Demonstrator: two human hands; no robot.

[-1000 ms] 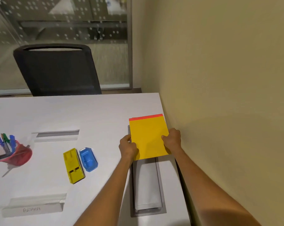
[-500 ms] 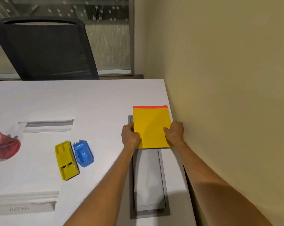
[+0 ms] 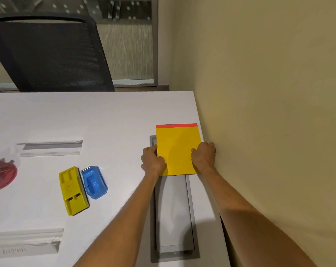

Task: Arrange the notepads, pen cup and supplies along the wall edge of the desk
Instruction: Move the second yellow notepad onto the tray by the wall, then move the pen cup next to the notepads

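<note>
A yellow notepad (image 3: 177, 149) with a red top strip lies flat on the white desk (image 3: 105, 120), its right side along the wall. My left hand (image 3: 152, 160) grips its left edge and my right hand (image 3: 203, 156) grips its right edge near the lower corners. Further left lie a yellow stapler-like tool (image 3: 72, 189) and a blue tape dispenser (image 3: 93, 182), side by side. The red pen cup (image 3: 1, 176) lies at the left frame edge, partly cut off.
A grey cable hatch (image 3: 173, 216) is set into the desk, its far end under the notepad. Two clear acrylic name holders (image 3: 49, 147) (image 3: 24, 243) lie on the desk. A black mesh chair (image 3: 47, 53) stands behind the desk. The beige wall (image 3: 259, 112) runs along the right.
Both hands slid the notepad away from me and squared it against the wall. The view shifted right, so the pen cup moved toward the left frame edge.
</note>
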